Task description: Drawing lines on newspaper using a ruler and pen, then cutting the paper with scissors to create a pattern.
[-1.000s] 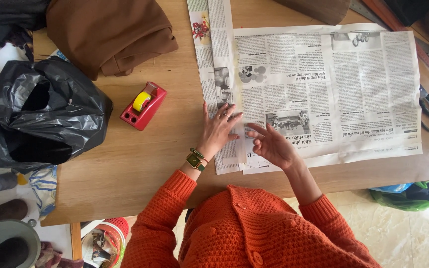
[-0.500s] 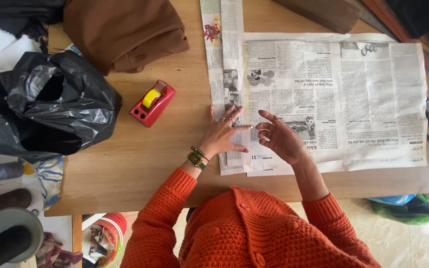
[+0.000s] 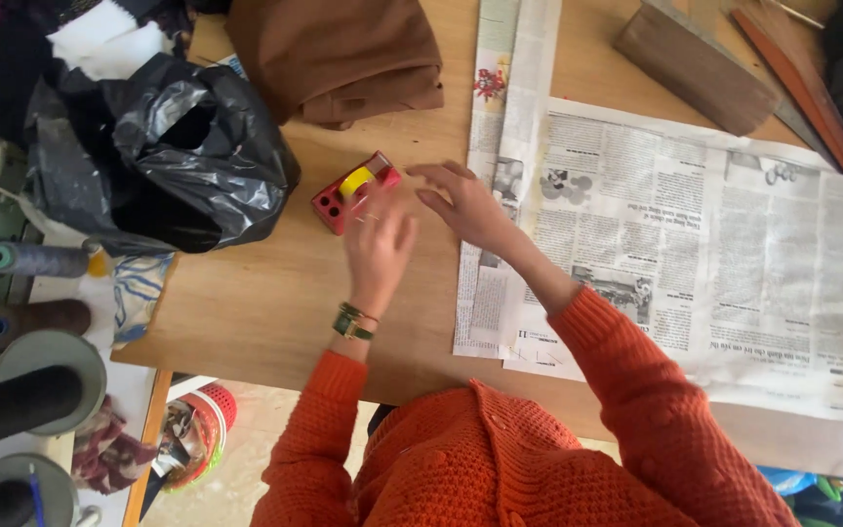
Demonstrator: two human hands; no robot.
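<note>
With both hands open and empty, left hand [image 3: 378, 249] just short of the red tape dispenser [image 3: 354, 191] at its 11 o'clock on the tabletop [image 3: 275, 293], right hand [image 3: 465, 205] at 3 o'clock: steady the base before pulling tape.

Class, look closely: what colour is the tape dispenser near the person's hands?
The tape dispenser is red with a yellow roll, seen best in the head view.

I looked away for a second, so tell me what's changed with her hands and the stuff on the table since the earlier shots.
Both hands left the newspaper and moved toward the red tape dispenser. The left hand is blurred beside it, and the right hand reaches over with open fingers. Neither grips anything. The newspaper, dispenser, black plastic bag and brown cloth stayed put.
</note>
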